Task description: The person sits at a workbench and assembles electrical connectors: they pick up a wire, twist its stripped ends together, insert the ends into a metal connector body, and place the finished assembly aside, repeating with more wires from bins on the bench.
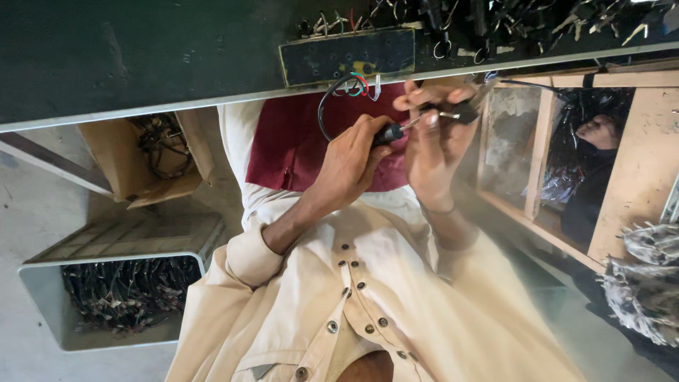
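My left hand (351, 157) is wrapped tight around the black handle of a screwdriver (393, 130), fingers closed on it, shaft pointing toward my other hand. My right hand (433, 145) has its fingers pinched shut on a small black connector part (463, 112), held up just below the near edge of the desk (163, 49). The screwdriver tip meets that part; exact contact point is blurred. A black cable (324, 106) loops from the hands up to the desk edge, with red, green and white wires (359, 83) showing beside it. Right above, on the desk's near edge, sits a flat black rectangular plate with a yellowish rim (346, 55). A heap of dark wired parts (523, 21) lies along the far side of the desk toward its right end. Below the desk, left side: an open cardboard box (145, 159) with tangled wires, and a grey bin (117, 301) full of black wire bundles. Right side: a wooden frame (548, 141), behind it another person's hand (600, 131). My lap has a dark red cloth (290, 138) on it, under both hands.
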Tool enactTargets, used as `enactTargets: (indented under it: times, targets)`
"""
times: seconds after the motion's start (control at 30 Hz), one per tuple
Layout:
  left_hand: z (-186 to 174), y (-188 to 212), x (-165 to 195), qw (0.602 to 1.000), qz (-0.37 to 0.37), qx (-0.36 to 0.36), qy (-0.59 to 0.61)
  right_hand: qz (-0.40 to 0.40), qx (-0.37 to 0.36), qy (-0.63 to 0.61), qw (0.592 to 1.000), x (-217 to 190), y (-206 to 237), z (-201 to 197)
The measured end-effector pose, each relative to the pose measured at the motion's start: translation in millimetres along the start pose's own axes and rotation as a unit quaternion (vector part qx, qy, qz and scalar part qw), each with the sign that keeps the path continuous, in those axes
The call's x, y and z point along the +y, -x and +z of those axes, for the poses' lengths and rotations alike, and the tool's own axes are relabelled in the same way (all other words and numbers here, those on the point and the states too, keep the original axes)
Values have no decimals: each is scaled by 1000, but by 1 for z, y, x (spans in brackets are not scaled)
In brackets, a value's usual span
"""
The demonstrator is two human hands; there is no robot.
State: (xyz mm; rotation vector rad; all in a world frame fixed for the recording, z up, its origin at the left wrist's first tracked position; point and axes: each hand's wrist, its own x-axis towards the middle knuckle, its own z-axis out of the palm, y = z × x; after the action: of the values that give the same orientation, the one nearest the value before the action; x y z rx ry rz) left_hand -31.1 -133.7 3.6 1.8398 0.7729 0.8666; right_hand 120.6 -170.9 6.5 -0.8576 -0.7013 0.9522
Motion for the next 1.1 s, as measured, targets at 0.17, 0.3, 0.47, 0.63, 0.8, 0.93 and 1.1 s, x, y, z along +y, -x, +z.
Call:
enactTargets:
  times: [0.17, 0.3, 0.47, 0.63, 0.8, 0.93, 1.1]
  targets:
    - [8, 3, -4, 1000, -5, 11, -2, -50, -58, 125, 989, 10, 12, -5]
    - [18, 9, -16, 994, 47, 41, -94, -9, -32, 210, 977, 13, 15, 12]
    - [22, 10, 5, 989, -5, 23, -145, 157, 73, 198, 965, -25, 6, 30]
    - [-18, 20, 75, 913, -54, -335, 226, 306, -111, 139, 935, -97, -29, -39]
    - [-87, 32, 90, 929, 52, -289, 224, 34, 41, 159, 986, -137, -30, -75]
    - [-137, 0, 65, 964, -103, 21, 244, 7, 56, 195, 979, -124, -35, -54]
    - [-207, -64, -34, 936, 12, 99, -338, 64, -15, 134, 989, -92, -36, -43]
